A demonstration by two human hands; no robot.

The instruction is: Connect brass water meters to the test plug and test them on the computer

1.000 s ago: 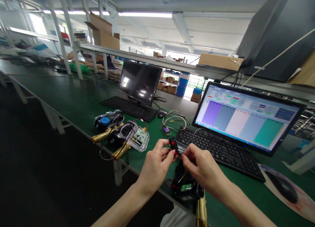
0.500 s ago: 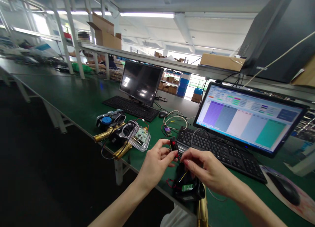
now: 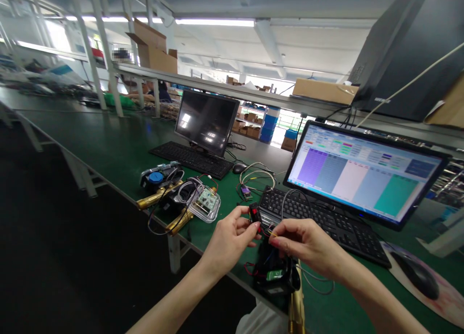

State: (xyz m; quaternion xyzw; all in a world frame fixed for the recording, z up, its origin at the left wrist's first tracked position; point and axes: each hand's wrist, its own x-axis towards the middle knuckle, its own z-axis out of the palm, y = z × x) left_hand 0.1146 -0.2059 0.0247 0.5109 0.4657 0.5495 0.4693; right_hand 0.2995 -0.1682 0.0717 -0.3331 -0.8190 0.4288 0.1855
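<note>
Between the thumb and fingers of my left hand (image 3: 228,239) is a small black-and-red part (image 3: 255,215), held upright over the bench edge. My right hand (image 3: 308,239), just right of it, pinches thin wires (image 3: 270,232), one of them yellow; where their ends run is hard to make out. Below both hands sits an open black housing (image 3: 266,282) containing a green cylinder, probably a battery (image 3: 274,275), with red and black leads looping out on its left. A brass pipe (image 3: 296,311) sticks out beneath the housing toward me. My right fingers partly cover the housing.
Left on the green bench (image 3: 108,145) lie brass-piped meter units (image 3: 170,198) and a circuit board in a clear case (image 3: 207,202). A keyboard (image 3: 326,227), lit monitor (image 3: 366,172), mouse (image 3: 415,276) and purple module with cable (image 3: 246,192) surround my hands. A person works far left.
My right thumb and fingertips now pinch the wires higher, and a yellow wire that slanted across the housing shows at the fingertips. My left hand keeps its hold on the black-and-red part.
</note>
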